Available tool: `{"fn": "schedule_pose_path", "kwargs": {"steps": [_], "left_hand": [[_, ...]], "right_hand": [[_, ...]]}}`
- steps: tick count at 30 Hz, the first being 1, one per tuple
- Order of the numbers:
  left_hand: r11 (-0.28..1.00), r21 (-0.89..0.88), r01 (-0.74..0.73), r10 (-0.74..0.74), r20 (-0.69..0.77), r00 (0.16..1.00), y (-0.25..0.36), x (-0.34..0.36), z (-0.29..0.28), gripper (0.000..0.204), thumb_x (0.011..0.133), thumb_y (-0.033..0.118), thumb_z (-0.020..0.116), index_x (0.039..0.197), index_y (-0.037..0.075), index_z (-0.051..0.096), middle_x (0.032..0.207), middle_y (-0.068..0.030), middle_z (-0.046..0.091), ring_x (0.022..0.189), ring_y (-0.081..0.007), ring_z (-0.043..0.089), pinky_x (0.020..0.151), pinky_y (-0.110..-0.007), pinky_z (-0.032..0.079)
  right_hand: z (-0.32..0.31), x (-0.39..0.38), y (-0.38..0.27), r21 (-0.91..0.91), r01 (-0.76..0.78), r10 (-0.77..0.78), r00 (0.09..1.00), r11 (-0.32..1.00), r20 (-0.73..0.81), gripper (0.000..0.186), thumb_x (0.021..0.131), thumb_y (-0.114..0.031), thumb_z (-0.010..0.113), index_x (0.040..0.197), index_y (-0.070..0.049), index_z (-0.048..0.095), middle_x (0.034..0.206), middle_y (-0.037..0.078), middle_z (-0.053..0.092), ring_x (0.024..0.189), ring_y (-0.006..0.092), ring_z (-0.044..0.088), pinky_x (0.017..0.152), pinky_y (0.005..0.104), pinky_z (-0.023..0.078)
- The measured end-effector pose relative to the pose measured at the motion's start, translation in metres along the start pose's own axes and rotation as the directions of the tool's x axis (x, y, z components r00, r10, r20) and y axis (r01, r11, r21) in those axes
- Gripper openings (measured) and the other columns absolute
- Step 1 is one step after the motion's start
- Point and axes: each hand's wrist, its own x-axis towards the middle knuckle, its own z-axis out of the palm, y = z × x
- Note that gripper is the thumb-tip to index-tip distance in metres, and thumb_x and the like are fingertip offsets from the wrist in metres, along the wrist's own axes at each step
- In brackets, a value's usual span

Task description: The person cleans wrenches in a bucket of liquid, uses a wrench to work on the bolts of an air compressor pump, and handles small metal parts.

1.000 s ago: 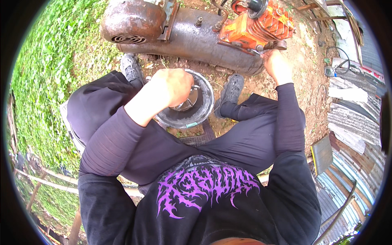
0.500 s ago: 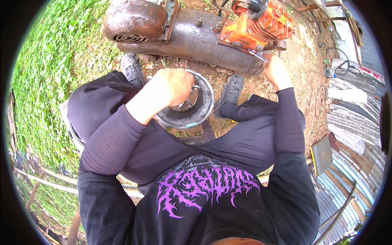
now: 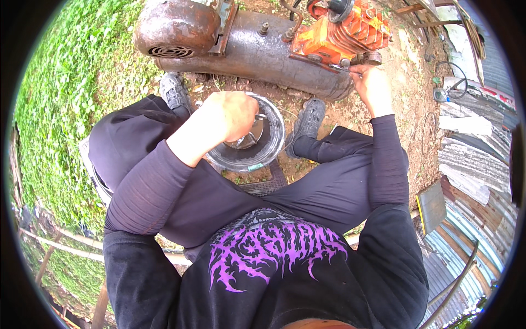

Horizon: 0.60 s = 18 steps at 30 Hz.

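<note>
The orange compressor pump (image 3: 322,43) is mounted on a long rusty-brown air tank (image 3: 263,57). At the pump's base, by its near right corner, my right hand (image 3: 375,86) is closed on a slim shiny wrench (image 3: 342,68), whose far end lies against the mounting edge. My left hand (image 3: 234,116) forms a fist over the left side of a round black tub (image 3: 272,147) between my feet; whatever it grips is hidden under the fingers. Inside the tub, partly covered by that hand, sits a shiny metal container (image 3: 253,135).
A rusty motor (image 3: 176,30) is mounted on the tank's left end. My shoes (image 3: 308,123) stand either side of the tub, near the tank. Grass (image 3: 71,98) spreads on the left. Corrugated metal sheets (image 3: 466,159) and a black cable (image 3: 459,82) lie on the right.
My right hand has shifted slightly up and right, and the wrench now sits closer along the pump's base. The left hand stays over the tub. The whole view has shifted slightly.
</note>
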Motion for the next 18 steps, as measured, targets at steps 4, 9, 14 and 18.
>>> {"fn": "schedule_pose_path", "kwargs": {"steps": [4,9,14,18], "left_hand": [[1.000,0.019,-0.017,0.017,0.014,1.000,0.001,0.001,0.004,0.020,0.089,0.015,0.060,0.102,0.008,0.073,0.095,-0.0197,0.072,0.096,-0.0358,0.070,0.084,-0.046,0.055],[1.000,-0.009,-0.024,0.024,-0.002,1.000,0.003,0.000,0.006,0.020,0.091,0.019,0.062,0.101,0.007,0.073,0.092,-0.0202,0.071,0.095,-0.0366,0.070,0.083,-0.047,0.055],[1.000,-0.002,-0.010,0.010,-0.002,1.000,0.002,0.002,0.009,0.021,0.091,0.018,0.061,0.104,0.007,0.073,0.095,-0.0204,0.071,0.096,-0.0365,0.070,0.083,-0.047,0.055],[1.000,0.002,0.000,0.000,0.042,0.999,0.004,0.001,0.004,0.022,0.091,0.017,0.061,0.108,0.009,0.073,0.097,-0.0200,0.071,0.097,-0.0363,0.070,0.084,-0.046,0.055]], "right_hand": [[-0.002,0.002,-0.003,-0.031,0.056,-0.057,0.998,0.998,-0.030,0.015,0.083,-0.019,0.073,0.093,-0.011,0.079,0.087,0.013,0.074,0.081,0.0317,0.071,0.077,0.0403,0.055],[0.001,0.012,0.021,0.027,-0.075,0.072,0.991,0.997,0.109,0.019,0.085,-0.023,0.072,0.097,-0.010,0.079,0.087,0.015,0.074,0.080,0.0318,0.071,0.078,0.0407,0.055],[0.004,0.010,0.029,0.049,-0.149,0.135,0.968,0.988,0.213,0.023,0.088,-0.027,0.071,0.100,-0.008,0.078,0.088,0.017,0.074,0.083,0.0326,0.072,0.079,0.0407,0.055],[0.032,-0.005,0.044,0.200,-0.241,0.194,0.954,0.950,0.229,0.027,0.090,-0.029,0.070,0.102,-0.007,0.078,0.090,0.020,0.073,0.086,0.0310,0.073,0.080,0.0387,0.055]]}}
